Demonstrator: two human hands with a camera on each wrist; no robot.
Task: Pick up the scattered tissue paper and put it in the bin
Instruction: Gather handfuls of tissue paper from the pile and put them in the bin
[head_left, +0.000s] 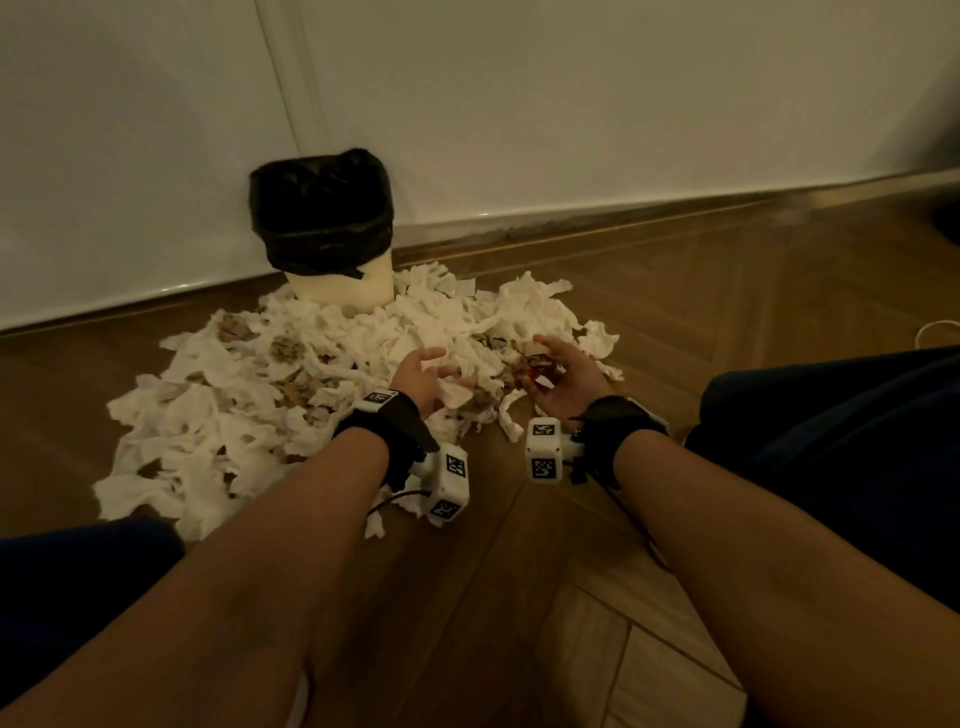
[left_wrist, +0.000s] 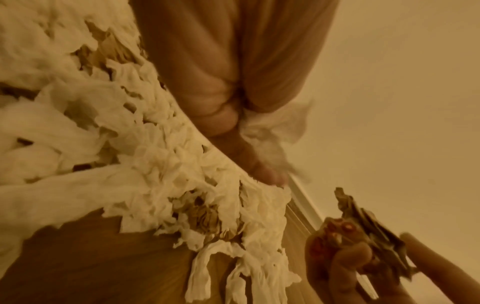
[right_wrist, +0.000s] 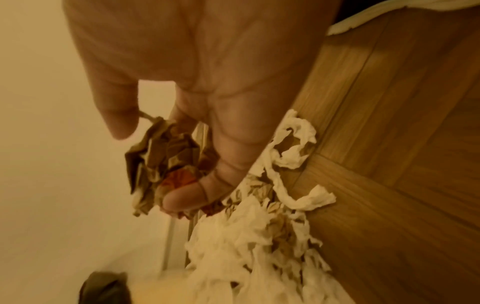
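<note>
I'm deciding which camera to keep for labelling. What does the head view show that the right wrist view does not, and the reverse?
Only the head view shows the left hand holding a white tissue piece, both forearms with their wrist cameras, and the whole spread of scattered white tissue paper.

Only the right wrist view shows closely how the right hand curls its fingers round the crumpled brown and red wrapper.

Both show the cream bin with its black liner, the wooden floor, the white wall, and tissue by the bin.
</note>
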